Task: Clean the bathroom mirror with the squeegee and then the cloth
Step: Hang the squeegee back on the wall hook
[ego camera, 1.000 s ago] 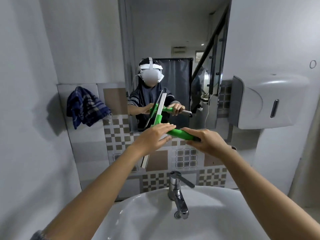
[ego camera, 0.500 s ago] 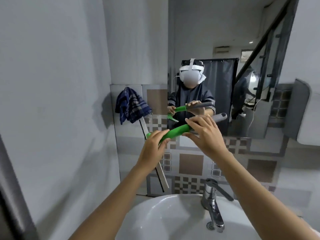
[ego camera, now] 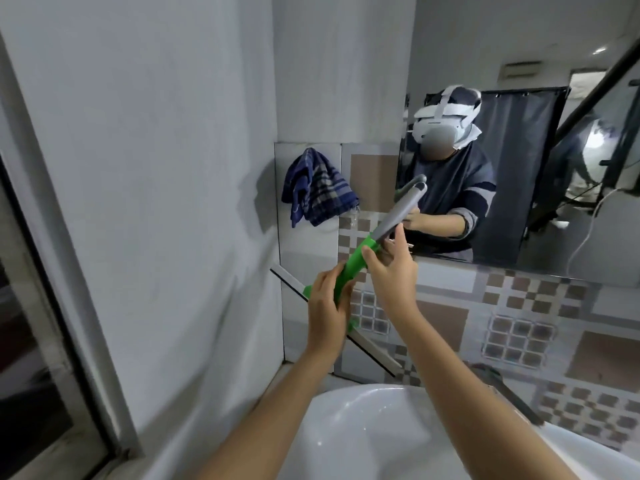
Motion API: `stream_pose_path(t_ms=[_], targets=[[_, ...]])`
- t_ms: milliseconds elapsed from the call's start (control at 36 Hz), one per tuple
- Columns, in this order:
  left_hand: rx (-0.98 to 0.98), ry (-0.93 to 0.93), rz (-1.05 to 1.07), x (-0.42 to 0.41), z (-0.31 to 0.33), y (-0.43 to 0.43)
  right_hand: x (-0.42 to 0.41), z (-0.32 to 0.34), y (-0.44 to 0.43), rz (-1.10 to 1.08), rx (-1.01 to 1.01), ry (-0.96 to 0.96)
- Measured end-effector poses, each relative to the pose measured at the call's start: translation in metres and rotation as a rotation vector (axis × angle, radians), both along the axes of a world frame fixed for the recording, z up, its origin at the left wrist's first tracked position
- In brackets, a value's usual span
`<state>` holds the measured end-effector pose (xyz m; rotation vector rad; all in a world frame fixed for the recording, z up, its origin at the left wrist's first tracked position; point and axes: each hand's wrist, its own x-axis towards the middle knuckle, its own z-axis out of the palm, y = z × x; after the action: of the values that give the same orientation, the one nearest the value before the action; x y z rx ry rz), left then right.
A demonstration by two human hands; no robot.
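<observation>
The blue cloth [ego camera: 317, 188] hangs on the tiled wall, well left of the mirror [ego camera: 519, 133]. The left hand [ego camera: 327, 306] is wrapped around the low green end of the squeegee [ego camera: 353, 261], near its blade. The handle slants up and right toward the mirror, and the right hand [ego camera: 391, 271] pinches it higher up, nearer the glass.

Both forearms bare, reaching forward and up from bottom of frame, converging toward centre. Left hand [ego camera: 327, 306] lower, back of hand toward camera, fingers [ego camera: 343, 289] curled tight round handle in full grasp. Right hand [ego camera: 391, 275] just above and beside left, nearly touching, thumb and fingertips pinching further up, index finger raised straight. Wrists roughly straight.
</observation>
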<state>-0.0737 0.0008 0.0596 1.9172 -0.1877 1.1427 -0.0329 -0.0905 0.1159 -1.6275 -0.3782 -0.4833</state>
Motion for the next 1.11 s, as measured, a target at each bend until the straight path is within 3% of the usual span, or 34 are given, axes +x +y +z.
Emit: stream_pose_path(t_ms=[611,1111], targets=[[-0.097,0.424,-0.236,0.037,-0.073,0.045,0.052,-0.080,0.026,0.205,-0.038,0.122],[-0.226,0.526,-0.266,0.070,-0.098,0.040,0.079,-0.103,0.028,0.203,-0.071,0.117]])
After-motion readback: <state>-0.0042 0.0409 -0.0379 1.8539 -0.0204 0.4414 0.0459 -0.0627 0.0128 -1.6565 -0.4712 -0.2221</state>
